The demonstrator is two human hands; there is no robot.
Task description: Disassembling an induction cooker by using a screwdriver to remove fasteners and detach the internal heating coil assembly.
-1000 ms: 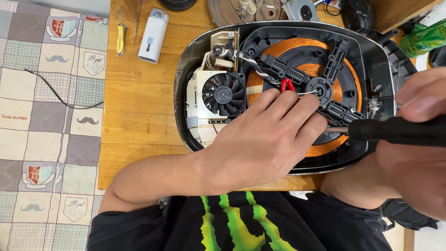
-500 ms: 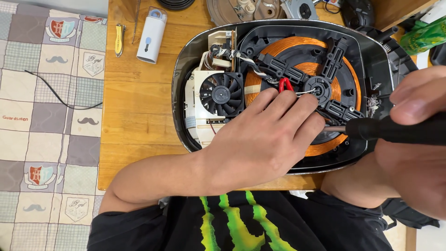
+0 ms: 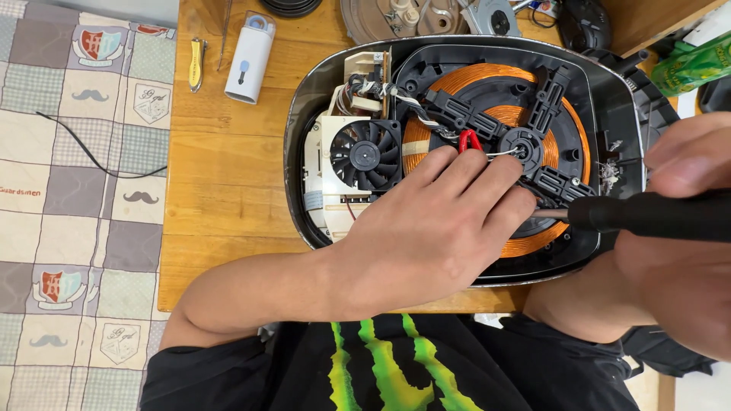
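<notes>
Wooden tabletop (image 3: 228, 198) carried a white oblong plastic case (image 3: 248, 59) at ten o'clock. Centrally sat the opened, oval, black induction cooker shell (image 3: 304, 114); its copper-wire coil (image 3: 544, 240) looked fragile, so the rigid rim seemed safer to grip. The left hand (image 3: 426, 228) lay fingers together on the coil. At three o'clock, the right hand (image 3: 678, 266) pinched a black screwdriver handle (image 3: 647, 215).

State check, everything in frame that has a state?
induction cooker: casing open, internals exposed
copper coil: bare, under black bracket
fan: uncovered; spinning or not, cannot tell
left hand: flat on the coil, fingers at the hub
right hand: grip shut on screwdriver
white bottle: lying flat, capped
</notes>
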